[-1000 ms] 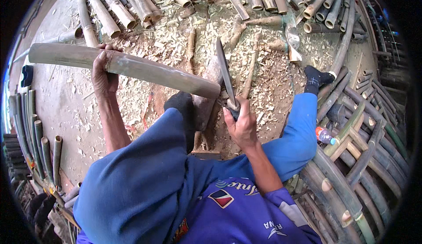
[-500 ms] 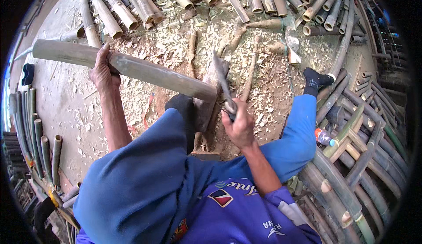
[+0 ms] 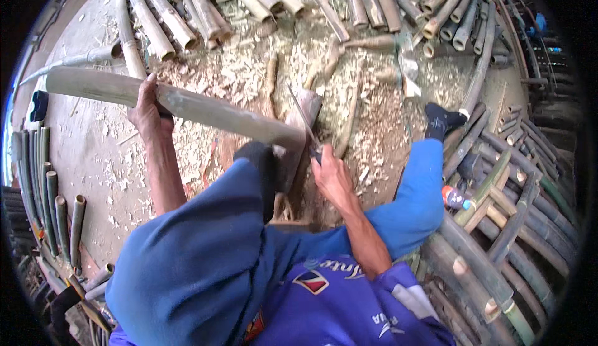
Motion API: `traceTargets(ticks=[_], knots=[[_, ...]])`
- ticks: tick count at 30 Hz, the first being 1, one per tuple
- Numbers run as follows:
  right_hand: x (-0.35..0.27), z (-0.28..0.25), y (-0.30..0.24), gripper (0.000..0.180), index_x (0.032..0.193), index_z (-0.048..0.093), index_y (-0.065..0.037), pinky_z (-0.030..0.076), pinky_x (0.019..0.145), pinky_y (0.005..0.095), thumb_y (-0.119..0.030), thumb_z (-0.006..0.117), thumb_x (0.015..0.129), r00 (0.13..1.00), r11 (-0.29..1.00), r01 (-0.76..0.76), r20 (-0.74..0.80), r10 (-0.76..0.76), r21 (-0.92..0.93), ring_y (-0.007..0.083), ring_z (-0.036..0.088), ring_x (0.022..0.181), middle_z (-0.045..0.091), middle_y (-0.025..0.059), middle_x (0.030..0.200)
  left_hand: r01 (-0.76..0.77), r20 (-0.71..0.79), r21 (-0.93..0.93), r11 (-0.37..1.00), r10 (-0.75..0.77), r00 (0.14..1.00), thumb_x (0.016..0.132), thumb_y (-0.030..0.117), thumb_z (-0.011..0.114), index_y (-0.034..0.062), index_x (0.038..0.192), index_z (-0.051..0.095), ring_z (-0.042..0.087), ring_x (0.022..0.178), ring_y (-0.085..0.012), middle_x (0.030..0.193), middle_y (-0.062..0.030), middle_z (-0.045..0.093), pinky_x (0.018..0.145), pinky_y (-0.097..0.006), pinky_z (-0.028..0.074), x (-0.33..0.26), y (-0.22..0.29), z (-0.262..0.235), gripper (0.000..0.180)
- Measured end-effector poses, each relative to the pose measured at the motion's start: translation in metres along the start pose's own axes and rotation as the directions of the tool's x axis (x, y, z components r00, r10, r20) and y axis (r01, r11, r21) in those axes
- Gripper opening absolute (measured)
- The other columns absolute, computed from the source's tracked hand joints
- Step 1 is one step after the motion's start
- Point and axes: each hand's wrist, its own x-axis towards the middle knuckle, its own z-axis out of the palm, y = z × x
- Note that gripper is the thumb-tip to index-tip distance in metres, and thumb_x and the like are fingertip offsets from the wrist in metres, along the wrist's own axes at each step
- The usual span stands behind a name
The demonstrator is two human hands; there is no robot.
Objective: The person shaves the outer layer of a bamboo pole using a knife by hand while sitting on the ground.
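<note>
A long, split-looking length of bamboo (image 3: 218, 112) slants down from the left to the middle. My left hand (image 3: 149, 110) is closed around it partway along, thumb over the top edge. Its right end lies against a reddish-brown wooden block (image 3: 288, 170) by my dark-socked foot. In my right hand (image 3: 333, 176) I grip the dark handle of a knife (image 3: 301, 110). The narrow blade points up and to the left, close beside the bamboo's right end; whether they touch I cannot tell.
Pale wood shavings (image 3: 367, 137) cover the ground around the block. Cut bamboo poles (image 3: 149, 22) lie along the far side, with more stacked at the right (image 3: 479, 246) and standing at the left (image 3: 53, 209). A small bottle (image 3: 456, 198) lies near my right knee.
The knife and my right hand have come slightly lower and to the left, the blade tilting more toward the bamboo. The bamboo's right end sits a little lower, still in my left hand.
</note>
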Motion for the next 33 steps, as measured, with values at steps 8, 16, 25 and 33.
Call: traceTargets(ticks=[8,16,25,33], knots=[[-0.026,-0.039,-0.029,0.028,0.109,0.052,-0.001,0.055,0.058,0.0467,-0.021,0.066,0.095,0.886,0.934,0.333,-0.381,-0.264,0.127,0.0415,0.070,0.073,0.069,0.0219,0.086,0.000,0.208,-0.055,0.998,0.012,0.978,0.086,0.010,0.076,-0.0029,0.107,0.061,0.069,0.079,-0.0247,0.087,-0.0130,0.069,0.077,-0.038,0.059,0.008,-0.003,0.013,0.029],[-0.016,-0.028,-0.027,0.029,0.110,0.047,-0.001,0.054,0.060,0.0499,-0.021,0.063,0.096,0.992,0.994,0.098,-0.080,-0.093,0.057,0.0437,0.070,0.075,0.067,0.0261,0.087,-0.038,0.236,-0.058,0.998,0.051,0.970,0.082,0.009,0.080,-0.0046,0.106,0.062,0.068,0.076,-0.0191,0.088,-0.0116,0.068,0.072,-0.033,0.058,0.005,0.003,0.031,0.033],[0.003,0.003,0.039,0.033,0.109,0.045,-0.001,0.052,0.067,0.0579,-0.030,0.057,0.099,0.996,0.990,-0.086,-0.004,0.086,-0.109,0.0490,0.067,0.077,0.066,0.0254,0.076,-0.119,0.246,-0.055,0.991,0.129,0.961,0.081,0.008,0.080,-0.0068,0.106,0.062,0.069,0.077,-0.0215,0.087,-0.0153,0.070,0.071,-0.033,0.059,0.009,-0.005,0.059,0.034],[-0.023,-0.020,-0.017,0.034,0.118,0.045,0.000,0.055,0.060,0.0455,-0.022,0.062,0.097,0.903,0.948,0.293,-0.360,-0.233,0.121,0.0431,0.069,0.073,0.067,0.0241,0.080,-0.006,0.430,-0.032,0.999,0.019,0.903,0.084,0.012,0.077,-0.0045,0.119,0.055,0.069,0.090,-0.0251,0.096,-0.0166,0.069,0.085,-0.038,0.056,0.004,0.006,0.044,0.045]])
